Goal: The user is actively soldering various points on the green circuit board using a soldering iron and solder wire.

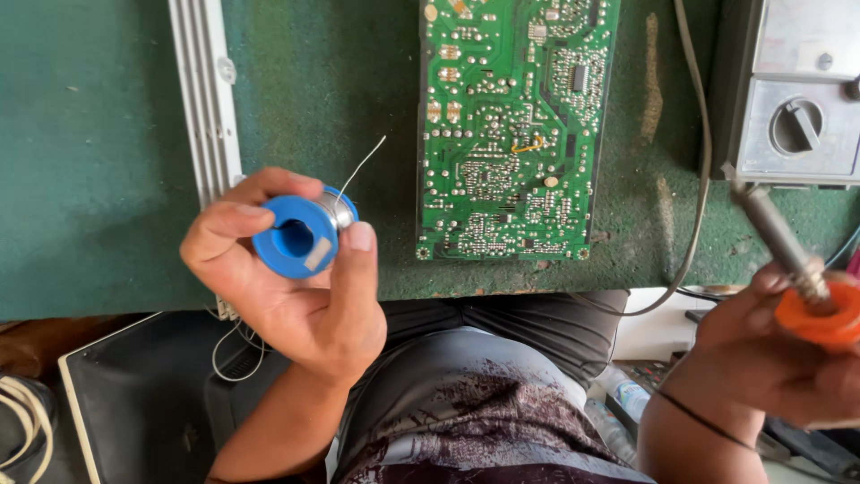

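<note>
— Where's the solder spool?
— I see the left hand pinching it, just left of the circuit board.
— The right hand?
— Wrapped around the soldering iron, right of that board.

This is an electronics repair workshop. A bare green printed circuit board lies solder side up on a worn green felt-covered bench, beside a grey metal box with a round dial. A blue plastic spool of solder wire and an orange-handled soldering iron are in hand.
</note>
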